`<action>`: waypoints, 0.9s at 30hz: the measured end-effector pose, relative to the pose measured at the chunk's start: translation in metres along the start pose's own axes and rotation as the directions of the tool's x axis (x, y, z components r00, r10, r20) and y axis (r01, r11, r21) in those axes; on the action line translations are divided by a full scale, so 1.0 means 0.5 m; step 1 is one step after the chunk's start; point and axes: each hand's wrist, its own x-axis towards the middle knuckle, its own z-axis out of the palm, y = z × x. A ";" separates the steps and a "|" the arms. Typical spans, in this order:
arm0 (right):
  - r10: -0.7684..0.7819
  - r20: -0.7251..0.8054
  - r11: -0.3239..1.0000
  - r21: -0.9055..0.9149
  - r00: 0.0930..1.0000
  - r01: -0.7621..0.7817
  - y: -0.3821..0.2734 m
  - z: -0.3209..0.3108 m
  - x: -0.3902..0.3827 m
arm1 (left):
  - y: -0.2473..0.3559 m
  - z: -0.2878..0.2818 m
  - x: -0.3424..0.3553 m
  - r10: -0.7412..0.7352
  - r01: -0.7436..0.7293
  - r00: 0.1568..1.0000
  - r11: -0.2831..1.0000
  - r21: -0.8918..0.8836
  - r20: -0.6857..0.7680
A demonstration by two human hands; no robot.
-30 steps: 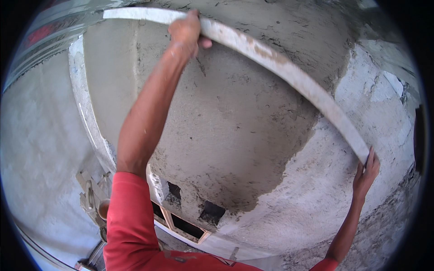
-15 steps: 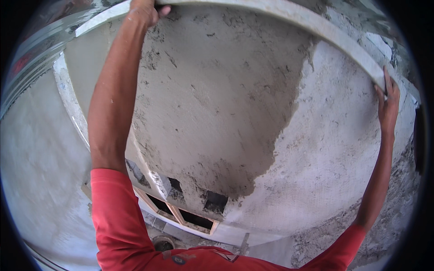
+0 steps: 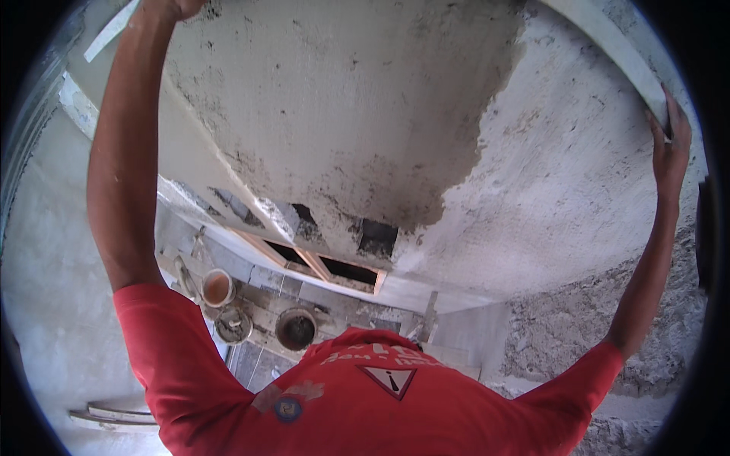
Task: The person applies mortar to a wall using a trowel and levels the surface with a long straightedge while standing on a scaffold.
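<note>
Grey, damp-looking plaster (image 3: 334,99) covers the middle of the wall, ending in a ragged edge against a paler, whitish wall surface (image 3: 563,175) on the right. Both of the person's arms are raised and spread wide toward a long, pale straightedge (image 3: 620,53). Its middle runs out of the top of the view; its left end shows just beyond the left forearm, and its right end lies in front of the whitish surface. The right hand (image 3: 673,144) grips that end, the thumb on one side and the fingers on the other. The left hand (image 3: 181,7) is cut off by the upper rim, so I cannot tell how its fingers are set.

Below the plaster, two dark holes sit near each other, the squarer hole (image 3: 378,237) on the right. Under them, a light wooden frame (image 3: 378,283) borders dark openings. Farther down stand three buckets: a reddish-brown one (image 3: 218,287), one with grey contents (image 3: 233,325) just beside it, and a dark one (image 3: 296,329) to their right. A red T-shirt (image 3: 334,410) with a triangular print fills the bottom of the view.
</note>
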 end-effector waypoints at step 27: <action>0.102 0.474 0.709 0.582 0.875 -0.398 -0.489 -0.040 -0.628 | -0.738 -0.226 -0.441 -0.464 0.430 0.866 0.881 -0.196 -0.186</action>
